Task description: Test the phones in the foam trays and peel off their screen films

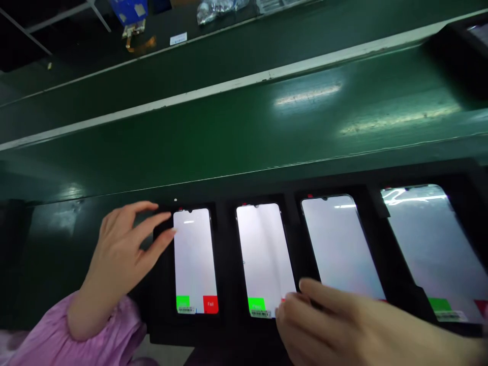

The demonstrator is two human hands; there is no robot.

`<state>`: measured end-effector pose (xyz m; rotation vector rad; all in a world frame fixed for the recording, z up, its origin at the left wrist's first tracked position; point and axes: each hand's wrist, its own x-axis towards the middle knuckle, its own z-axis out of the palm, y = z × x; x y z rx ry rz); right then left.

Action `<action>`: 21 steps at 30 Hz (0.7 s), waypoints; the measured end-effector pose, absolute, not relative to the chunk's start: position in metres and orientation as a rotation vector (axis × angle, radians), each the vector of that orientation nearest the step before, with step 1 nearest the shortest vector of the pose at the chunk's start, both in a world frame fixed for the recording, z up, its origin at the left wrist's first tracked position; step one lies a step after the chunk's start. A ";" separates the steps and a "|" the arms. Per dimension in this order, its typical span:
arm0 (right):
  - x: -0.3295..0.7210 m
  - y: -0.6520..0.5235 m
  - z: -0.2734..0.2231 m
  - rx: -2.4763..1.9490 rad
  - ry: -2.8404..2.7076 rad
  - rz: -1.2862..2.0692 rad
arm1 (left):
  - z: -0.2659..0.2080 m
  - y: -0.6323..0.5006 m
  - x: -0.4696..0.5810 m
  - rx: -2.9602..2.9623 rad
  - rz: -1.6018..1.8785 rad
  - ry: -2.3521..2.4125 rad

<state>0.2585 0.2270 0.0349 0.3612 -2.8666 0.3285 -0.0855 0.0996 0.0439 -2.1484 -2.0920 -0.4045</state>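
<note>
My left hand [127, 244] is open, thumb and fingers apart, at the upper left edge of the leftmost smartphone [195, 259]. That phone has a lit white screen with a green box and a red "Fail" box at its bottom. Beside it lies a second smartphone [263, 249], also lit white. My right hand [324, 323] is at its lower right corner, with fingers curled together; whether they hold anything is hidden. This hand also covers the bottom of a third smartphone [339, 239]. Farther right lies a larger-looking smartphone [430, 239] with glare across its top.
The phones lie in recesses of a black tray [224, 244]. Behind it runs a green surface [183, 137] with a pale rail [213, 86]. A blue item [131, 12], a clear plastic bag [219, 10] and a white label [178, 38] lie beyond. A dark object [453, 61] stands at right.
</note>
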 end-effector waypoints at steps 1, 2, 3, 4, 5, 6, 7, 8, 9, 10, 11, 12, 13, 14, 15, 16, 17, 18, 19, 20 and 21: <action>0.252 0.235 0.038 0.299 -2.848 0.351 | 0.039 0.102 -0.087 -2.081 -0.373 -2.148; 0.246 0.245 0.040 0.230 -2.829 0.364 | 0.034 0.104 -0.088 -2.046 -0.368 -2.192; 0.240 0.256 0.042 0.159 -2.814 0.390 | 0.030 0.107 -0.087 -2.029 -0.386 -2.221; 0.234 0.268 0.043 0.047 -2.814 0.418 | 0.027 0.109 -0.087 -2.021 -0.414 -2.233; 0.230 0.279 0.043 -0.093 -2.803 0.454 | 0.025 0.111 -0.085 -2.009 -0.436 -2.233; 0.226 0.289 0.044 -0.269 -2.801 0.486 | 0.024 0.114 -0.084 -1.994 -0.448 -2.231; 0.223 0.296 0.043 -0.438 -2.802 0.471 | 0.024 0.115 -0.083 -1.987 -0.456 -2.231; 0.221 0.301 0.043 -0.586 -2.805 0.423 | 0.024 0.117 -0.082 -1.987 -0.457 -2.235; 0.219 0.304 0.044 -0.704 -2.817 0.352 | 0.025 0.118 -0.082 -1.992 -0.455 -2.237; 0.218 0.305 0.044 -0.778 -2.837 0.283 | 0.026 0.119 -0.082 -1.992 -0.450 -2.241; 0.216 0.304 0.044 -0.818 -2.857 0.251 | 0.028 0.120 -0.081 -1.988 -0.444 -2.245; 0.215 0.303 0.045 -0.840 -2.874 0.271 | 0.029 0.121 -0.081 -1.986 -0.436 -2.250; 0.213 0.302 0.046 -0.847 -2.880 0.339 | 0.030 0.122 -0.081 -1.983 -0.436 -2.256; 0.212 0.302 0.047 -0.850 -2.872 0.431 | 0.030 0.122 -0.080 -1.985 -0.443 -2.261; 0.210 0.301 0.047 -0.852 -2.848 0.523 | 0.031 0.123 -0.080 -1.989 -0.457 -2.264; 0.209 0.301 0.048 -0.854 -2.816 0.599 | 0.031 0.124 -0.079 -1.993 -0.478 -2.264; 0.209 0.302 0.048 -0.857 -2.780 0.648 | 0.031 0.124 -0.078 -1.995 -0.498 -2.261; 0.209 0.302 0.048 -0.855 -2.753 0.674 | 0.030 0.125 -0.077 -1.992 -0.514 -2.260; 0.209 0.302 0.047 -0.854 -2.738 0.680 | 0.030 0.125 -0.077 -1.985 -0.525 -2.262; 0.210 0.301 0.047 -0.859 -2.737 0.670 | 0.030 0.124 -0.076 -1.978 -0.528 -2.270; 0.211 0.300 0.047 -0.870 -2.745 0.651 | 0.029 0.124 -0.076 -1.968 -0.533 -2.278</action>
